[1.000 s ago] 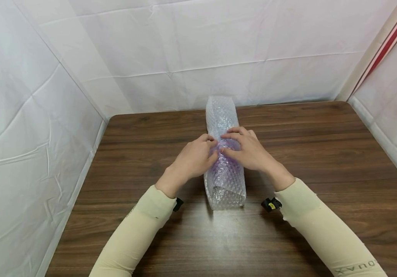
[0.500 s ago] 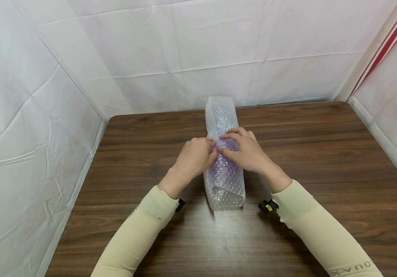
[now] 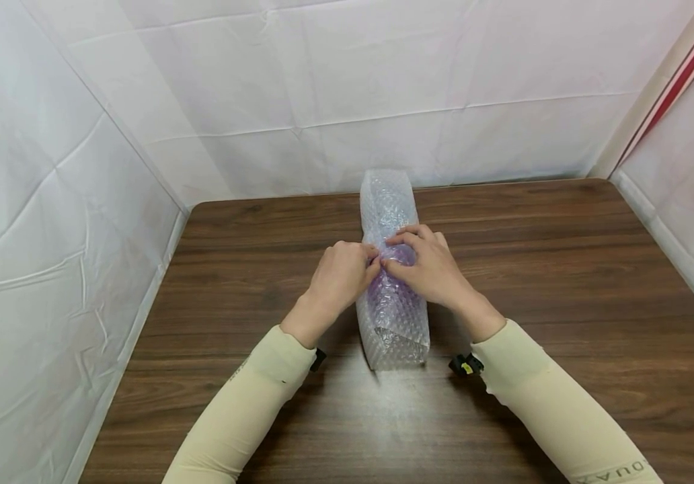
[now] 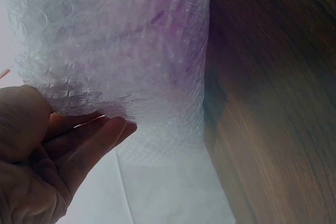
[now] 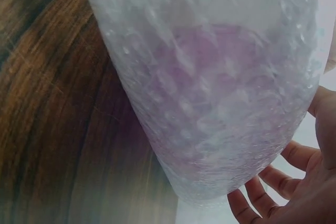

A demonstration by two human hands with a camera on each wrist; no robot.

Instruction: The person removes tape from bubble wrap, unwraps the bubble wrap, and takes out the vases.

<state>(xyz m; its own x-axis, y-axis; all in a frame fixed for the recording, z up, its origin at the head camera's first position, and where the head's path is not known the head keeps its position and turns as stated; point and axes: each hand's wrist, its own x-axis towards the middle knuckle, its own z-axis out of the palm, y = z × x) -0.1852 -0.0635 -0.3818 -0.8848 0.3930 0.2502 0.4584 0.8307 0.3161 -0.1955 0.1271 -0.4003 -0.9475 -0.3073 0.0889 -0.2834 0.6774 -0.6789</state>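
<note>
- Sleeved forearms have edged inward this past second!
- Brown table, and along it a bubble-wrap bundle, far end at the back edge.
- Left hand, nearly closed, pinching the wrap.
- Right hand, half open, fingers loosely curved, just resting on top.
- Something purple, blurred, shows through.

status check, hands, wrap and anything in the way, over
Left hand pinching bubble wrap. Right hand resting on it, fingers spread. Bubble wrap on table, purple thing showing through. Nothing seen blocking either hand.
</note>
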